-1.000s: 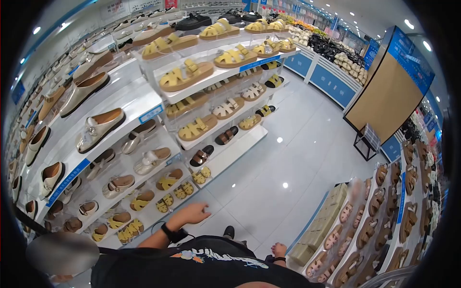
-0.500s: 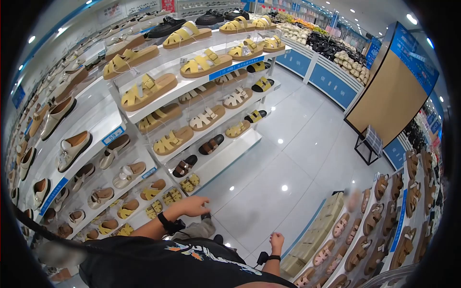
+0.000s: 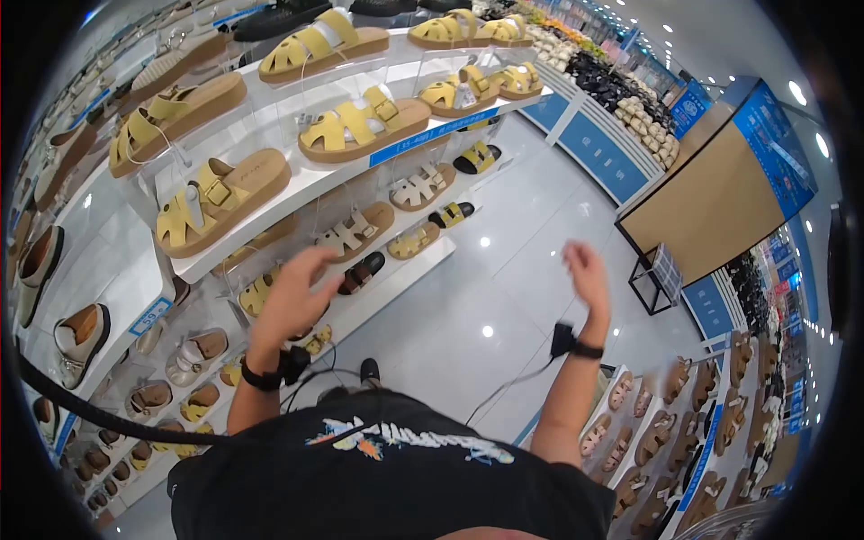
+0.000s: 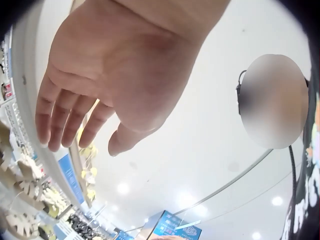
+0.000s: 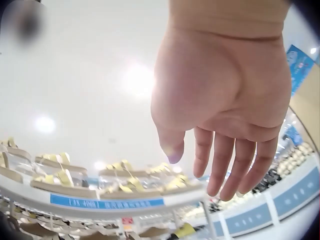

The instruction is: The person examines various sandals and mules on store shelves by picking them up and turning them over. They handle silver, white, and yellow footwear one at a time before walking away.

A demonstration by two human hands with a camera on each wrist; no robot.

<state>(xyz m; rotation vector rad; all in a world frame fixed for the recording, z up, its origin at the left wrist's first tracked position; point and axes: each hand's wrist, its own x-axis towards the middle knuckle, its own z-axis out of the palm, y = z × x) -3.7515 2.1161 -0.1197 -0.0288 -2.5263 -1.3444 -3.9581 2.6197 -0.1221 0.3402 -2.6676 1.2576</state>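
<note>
My left hand (image 3: 292, 297) is raised in front of the shelf rack, its fingers spread and nothing in it. It overlaps the lower tiers in the head view, below a yellow two-strap sandal (image 3: 220, 202) with a buckle and tan sole. Another yellow sandal (image 3: 364, 126) sits farther along the same top shelf. The left wrist view shows the left palm (image 4: 120, 70) with fingers loosely straight. Over the aisle floor, my right hand (image 3: 587, 274) is held up apart from any shoe. Its palm (image 5: 220, 95) and relaxed, empty fingers show in the right wrist view.
White tiered shelves (image 3: 297, 202) of yellow and cream sandals fill the left side. Racks of brown sandals (image 3: 657, 432) stand at the lower right. A low stool (image 3: 660, 279) is beside a tan board (image 3: 702, 198). Tiled floor (image 3: 504, 297) runs between, and a cable (image 3: 504, 396) hangs near my right arm.
Both hands have risen from near my waist, the left toward the shelf and the right out over the aisle. The top-shelf yellow sandals appear larger and closer.
</note>
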